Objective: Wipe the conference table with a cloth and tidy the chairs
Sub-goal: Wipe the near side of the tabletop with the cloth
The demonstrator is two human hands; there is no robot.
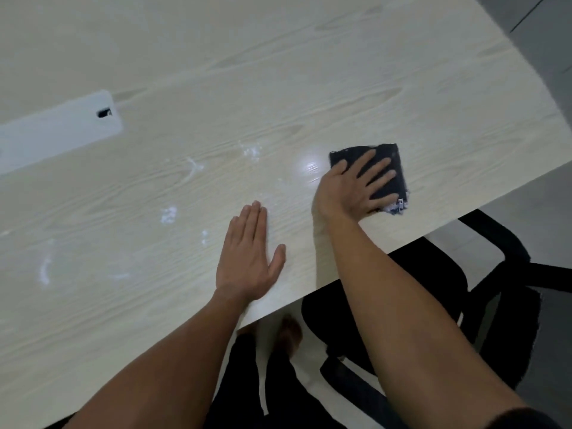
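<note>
A pale wood-grain conference table (278, 72) fills most of the view. A folded dark blue cloth (391, 159) lies flat near its right front edge. My right hand (353, 184) presses down on the cloth with fingers spread. My left hand (247, 258) rests flat on the bare tabletop near the front edge, fingers together, holding nothing. White powdery smears (168, 215) mark the surface to the left of both hands. A black office chair (433, 289) sits tucked partly under the table edge at the right.
A white cable cover panel (55, 134) with a small slot is set into the table at the left. Grey floor (544, 57) shows beyond the table's far right corner. My legs and feet (288, 332) stand under the front edge.
</note>
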